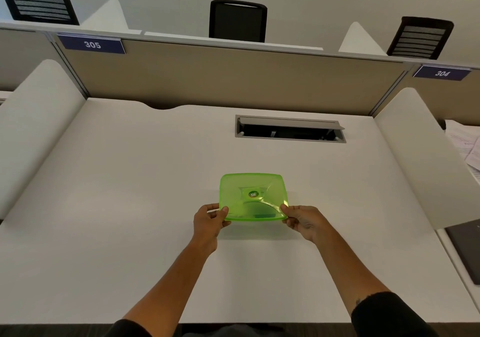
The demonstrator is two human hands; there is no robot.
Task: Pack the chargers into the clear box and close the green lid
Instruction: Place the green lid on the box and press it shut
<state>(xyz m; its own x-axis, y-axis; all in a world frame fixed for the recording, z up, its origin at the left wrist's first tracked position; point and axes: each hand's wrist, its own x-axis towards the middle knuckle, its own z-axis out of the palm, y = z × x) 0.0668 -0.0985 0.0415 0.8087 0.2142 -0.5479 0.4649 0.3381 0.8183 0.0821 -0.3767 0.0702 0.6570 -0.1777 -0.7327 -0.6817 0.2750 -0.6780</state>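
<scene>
1. While both hands pinch the near corners of the green lid, the left hand and right hand each have thumb on top and fingers curled beneath the rim.
2. The lid spans the gap between the hands and reaches away from them over the desk. The clear box is presumably under it, but I cannot make out its walls or any chargers.
3. Judging by the grip, the step is seating the lid: keep it level and square over the box.
4. Press down at the corners under the thumbs first, then work along the rim to the far edge.
5. Uneven pressure could leave one corner of the lid unseated.
</scene>
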